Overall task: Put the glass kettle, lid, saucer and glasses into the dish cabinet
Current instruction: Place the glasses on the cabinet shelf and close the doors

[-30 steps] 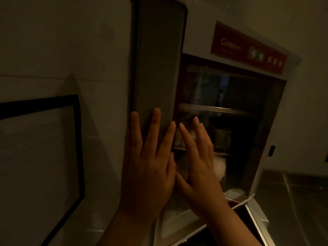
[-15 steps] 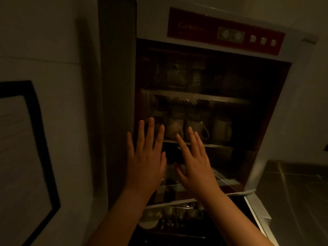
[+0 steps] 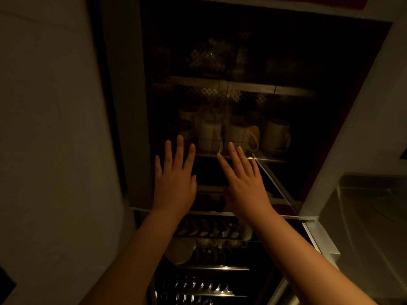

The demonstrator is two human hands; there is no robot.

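Cabinet (image 3: 220, 84) open, mugs (image 3: 275, 135) on shelf. Kettle, lid, saucer, glasses too dark to find. Left hand (image 3: 174, 183), right hand (image 3: 246, 186) flat, holding nothing.

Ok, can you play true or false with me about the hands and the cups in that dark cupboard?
1. Both hands are empty, with the fingers straight. True: the left hand and the right hand hold nothing.
2. White mugs stand on a shelf behind the fingertips. True.
3. The right hand is holding a mug by its handle. False: it is held up flat in front of the shelf and grips nothing.
4. The dish cabinet is shut tight. False: its inside shows, with shelves in view.
5. Small dishes stand in a row on a rack lower down, between the forearms. True.
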